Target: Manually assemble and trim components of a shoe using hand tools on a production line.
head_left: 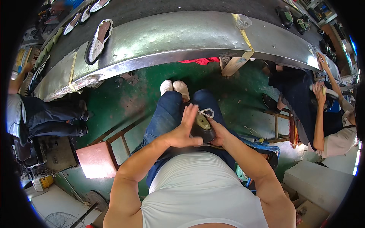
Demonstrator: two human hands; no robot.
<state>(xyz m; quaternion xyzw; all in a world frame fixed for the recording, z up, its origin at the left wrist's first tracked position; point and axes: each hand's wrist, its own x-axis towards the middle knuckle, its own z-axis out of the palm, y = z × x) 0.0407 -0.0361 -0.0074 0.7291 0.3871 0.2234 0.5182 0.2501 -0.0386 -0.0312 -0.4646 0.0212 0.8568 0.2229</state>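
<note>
My left hand (pixel 182 132): loose, fingers extended, beside dark shoe (pixel 204 133)
My right hand (pixel 218 133): grasping its right side
Pale cord (pixel 207 110): far end

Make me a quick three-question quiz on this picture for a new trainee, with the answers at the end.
1. Multiple choice: what colour is the floor? (a) grey, (b) green, (c) yellow.
2. True or false: the clear cup rests on the metal ledge.
3. Short answer: which of the person's hands has its thumb and fingers spread apart beside the dark shoe?

Key: 1. b; 2. True; 3. The left hand.
</note>
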